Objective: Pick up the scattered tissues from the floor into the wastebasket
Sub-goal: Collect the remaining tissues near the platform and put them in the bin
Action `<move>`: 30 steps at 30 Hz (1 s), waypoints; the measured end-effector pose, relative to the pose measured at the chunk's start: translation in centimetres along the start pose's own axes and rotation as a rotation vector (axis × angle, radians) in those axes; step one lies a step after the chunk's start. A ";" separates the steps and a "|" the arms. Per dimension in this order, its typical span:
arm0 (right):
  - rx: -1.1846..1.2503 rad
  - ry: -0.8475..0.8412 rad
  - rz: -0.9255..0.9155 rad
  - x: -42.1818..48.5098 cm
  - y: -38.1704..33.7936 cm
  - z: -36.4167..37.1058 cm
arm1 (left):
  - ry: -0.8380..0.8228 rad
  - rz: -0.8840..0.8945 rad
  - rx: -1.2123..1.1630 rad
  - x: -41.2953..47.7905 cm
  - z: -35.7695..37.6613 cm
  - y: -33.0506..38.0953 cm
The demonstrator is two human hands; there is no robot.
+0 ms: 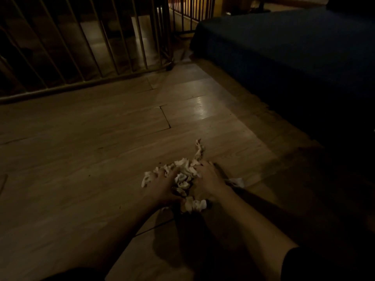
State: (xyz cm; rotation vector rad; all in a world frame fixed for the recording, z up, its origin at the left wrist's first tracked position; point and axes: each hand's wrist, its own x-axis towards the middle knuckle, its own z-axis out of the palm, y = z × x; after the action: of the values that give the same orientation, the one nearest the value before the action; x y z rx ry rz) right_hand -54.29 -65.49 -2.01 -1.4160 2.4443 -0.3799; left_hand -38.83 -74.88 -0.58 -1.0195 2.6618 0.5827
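Observation:
A heap of crumpled white tissues (183,178) lies on the wooden floor (91,159) low in the middle of the head view. My left hand (160,189) presses on its left side and my right hand (207,180) on its right side, both with fingers curled into the paper. One twisted strip (198,151) sticks out beyond the heap. Another small tissue (236,181) lies just right of my right wrist. No wastebasket is in view.
A metal railing with vertical bars (81,47) runs along the far left. A low dark blue bed or sofa (294,57) fills the right side, with deep shadow under it. The room is dim.

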 end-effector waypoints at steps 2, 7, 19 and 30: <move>0.065 -0.010 -0.038 -0.8 0.5 -0.3 | 0.026 0.016 0.014 0.6 -0.5 0.6; 0.045 -0.214 -0.001 -4.3 0.0 -0.8 | -0.004 0.099 0.038 0.4 -0.6 1.5; 0.287 0.231 -0.039 -9.3 -1.5 1.1 | 0.018 0.311 -0.047 -3.9 -1.9 5.0; 0.149 0.633 0.254 -19.6 7.7 -22.6 | 0.201 0.799 -0.170 -6.0 -13.7 28.3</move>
State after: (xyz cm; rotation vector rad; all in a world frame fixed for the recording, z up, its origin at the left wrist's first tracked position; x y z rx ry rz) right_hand -59.61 -42.84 18.36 -1.0064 2.9494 -1.0567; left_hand -54.65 -58.27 21.68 0.0190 3.1976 0.8915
